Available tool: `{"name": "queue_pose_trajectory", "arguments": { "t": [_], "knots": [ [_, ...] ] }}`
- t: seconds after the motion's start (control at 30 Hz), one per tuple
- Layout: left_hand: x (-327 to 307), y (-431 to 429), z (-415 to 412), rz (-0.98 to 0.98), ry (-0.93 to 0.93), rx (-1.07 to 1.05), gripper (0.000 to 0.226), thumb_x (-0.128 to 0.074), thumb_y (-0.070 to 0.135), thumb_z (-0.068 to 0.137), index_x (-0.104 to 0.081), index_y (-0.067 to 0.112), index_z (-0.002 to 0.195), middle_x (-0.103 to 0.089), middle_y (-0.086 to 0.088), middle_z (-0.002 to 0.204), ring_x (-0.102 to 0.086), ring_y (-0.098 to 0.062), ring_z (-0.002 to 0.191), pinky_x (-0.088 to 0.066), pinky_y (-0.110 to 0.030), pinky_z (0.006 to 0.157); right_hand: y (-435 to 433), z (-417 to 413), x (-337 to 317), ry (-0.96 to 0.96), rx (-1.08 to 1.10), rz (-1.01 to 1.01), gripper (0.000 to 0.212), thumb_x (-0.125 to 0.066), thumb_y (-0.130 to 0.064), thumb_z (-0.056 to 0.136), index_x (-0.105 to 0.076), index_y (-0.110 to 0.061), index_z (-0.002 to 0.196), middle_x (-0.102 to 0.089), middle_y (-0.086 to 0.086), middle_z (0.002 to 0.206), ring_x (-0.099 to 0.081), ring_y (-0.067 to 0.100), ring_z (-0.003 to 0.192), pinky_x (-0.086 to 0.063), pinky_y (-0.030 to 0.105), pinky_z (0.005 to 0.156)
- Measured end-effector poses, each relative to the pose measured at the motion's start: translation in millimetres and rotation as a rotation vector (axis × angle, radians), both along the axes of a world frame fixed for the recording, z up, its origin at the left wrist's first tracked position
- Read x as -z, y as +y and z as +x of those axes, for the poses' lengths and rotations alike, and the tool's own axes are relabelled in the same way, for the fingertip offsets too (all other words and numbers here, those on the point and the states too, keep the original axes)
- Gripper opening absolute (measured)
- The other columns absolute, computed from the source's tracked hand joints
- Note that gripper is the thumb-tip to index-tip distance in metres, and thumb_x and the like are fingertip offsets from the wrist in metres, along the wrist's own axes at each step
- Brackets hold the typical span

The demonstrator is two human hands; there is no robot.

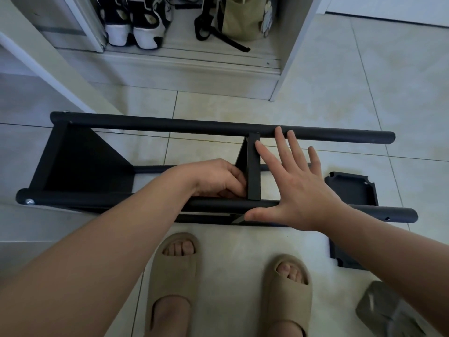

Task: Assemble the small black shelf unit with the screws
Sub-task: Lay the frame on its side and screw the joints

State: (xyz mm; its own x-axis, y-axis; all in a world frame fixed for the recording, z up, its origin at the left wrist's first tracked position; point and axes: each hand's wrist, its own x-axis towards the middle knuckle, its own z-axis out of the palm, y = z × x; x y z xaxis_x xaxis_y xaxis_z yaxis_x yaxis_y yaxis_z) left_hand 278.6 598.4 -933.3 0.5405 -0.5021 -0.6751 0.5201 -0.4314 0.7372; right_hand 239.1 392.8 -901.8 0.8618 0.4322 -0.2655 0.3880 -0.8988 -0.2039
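black shelf unit, half-built, on its side

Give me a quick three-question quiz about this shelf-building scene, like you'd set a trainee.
1. True or false: the right hand is open, with its fingers spread.
2. Pick one. The left hand grips: A) the middle shelf panel, B) a screwdriver, C) a slipper.
3. Fill in the blank: a silver screw shows at the ___ end of the near pole.

Key: 1 true; 2 A; 3 left.
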Motion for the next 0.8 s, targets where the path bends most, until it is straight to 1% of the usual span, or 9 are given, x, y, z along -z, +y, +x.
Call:
{"name": "queue_pose_trajectory", "arguments": {
  "t": [0.23,0.33,0.43,0.53,0.57,0.6,0.7,0.73,0.8],
  "knots": [
    [0.3,0.0,1.5,-0.007,0.037,-0.024,0.033,-0.066,-0.005,0.081,-0.077,0.019,0.06,-0.071,-0.004,0.069,-0.067,-0.012,0.064,-0.054,-0.022,0.064,-0.2,-0.2,-1.1,0.003,0.013,0.02,0.128,-0.026,-0.107,0.054,0.021,-0.044,0.155,0.037,-0.005,0.162,0.037,0.018,0.148,0.006,0.062,0.122],
    [0.1,-0.2,0.7,-0.029,0.072,-0.065,0.012,-0.072,0.003,0.069,-0.078,0.013,0.065,-0.073,-0.012,0.078,-0.071,-0.018,0.071,-0.059,-0.026,0.073,0.1,-0.7,-1.3,0.004,0.014,0.025,0.128,-0.025,-0.107,0.054,0.021,-0.044,0.155,0.037,-0.005,0.162,0.038,0.017,0.147,0.007,0.062,0.122],
    [1.1,0.0,-0.2,-0.042,0.094,-0.075,0.006,-0.072,0.008,0.061,-0.077,0.01,0.065,-0.074,-0.013,0.078,-0.072,-0.019,0.07,-0.059,-0.026,0.069,-0.2,-0.5,-1.5,0.006,0.016,0.03,0.127,-0.025,-0.107,0.053,0.022,-0.045,0.154,0.037,-0.005,0.162,0.038,0.017,0.147,0.006,0.062,0.122],
    [1.9,0.4,0.7,-0.029,0.091,-0.066,0.009,-0.073,0.007,0.064,-0.075,0.005,0.073,-0.074,-0.016,0.081,-0.072,-0.022,0.072,-0.06,-0.029,0.072,-0.1,0.0,-1.7,0.007,0.016,0.032,0.128,-0.026,-0.107,0.054,0.022,-0.045,0.154,0.037,-0.006,0.162,0.038,0.017,0.147,0.006,0.062,0.122],
    [1.7,0.5,1.0,-0.027,0.091,-0.059,0.005,-0.073,0.005,0.068,-0.075,0.004,0.073,-0.074,-0.016,0.08,-0.072,-0.021,0.071,-0.06,-0.028,0.069,0.0,0.0,-1.7,0.007,0.016,0.033,0.128,-0.027,-0.107,0.054,0.022,-0.045,0.154,0.037,-0.006,0.162,0.038,0.017,0.147,0.006,0.062,0.122],
    [1.6,0.8,1.2,-0.031,0.09,-0.049,0.005,-0.071,0.001,0.074,-0.075,0.005,0.072,-0.074,-0.015,0.079,-0.072,-0.02,0.07,-0.058,-0.026,0.066,0.1,0.0,-1.6,0.006,0.016,0.033,0.128,-0.027,-0.107,0.054,0.021,-0.045,0.154,0.037,-0.006,0.162,0.038,0.017,0.147,0.007,0.062,0.122],
    [2.1,1.0,1.1,-0.036,0.091,-0.027,0.024,-0.066,-0.004,0.082,-0.075,0.011,0.065,-0.072,-0.01,0.072,-0.069,-0.014,0.063,-0.053,-0.02,0.058,0.2,-0.1,-0.8,0.0,0.015,0.039,0.127,-0.026,-0.107,0.054,0.02,-0.045,0.155,0.036,-0.006,0.162,0.037,0.017,0.148,0.007,0.061,0.122],
    [1.6,0.8,1.0,-0.033,0.08,-0.017,0.027,-0.066,-0.003,0.081,-0.074,0.013,0.061,-0.07,-0.006,0.067,-0.067,-0.011,0.058,-0.051,-0.018,0.055,0.2,-0.1,-0.6,-0.002,0.014,0.041,0.127,-0.026,-0.107,0.054,0.02,-0.045,0.155,0.036,-0.006,0.162,0.037,0.017,0.148,0.007,0.061,0.122],
    [1.3,0.0,1.4,-0.026,0.078,-0.014,0.019,-0.07,0.004,0.071,-0.074,0.016,0.058,-0.069,-0.004,0.066,-0.064,-0.01,0.057,-0.05,-0.018,0.056,-0.1,0.1,-0.3,-0.008,0.013,0.044,0.127,-0.025,-0.107,0.054,0.02,-0.045,0.155,0.035,-0.006,0.163,0.036,0.017,0.148,0.006,0.061,0.122]
  ]
}}
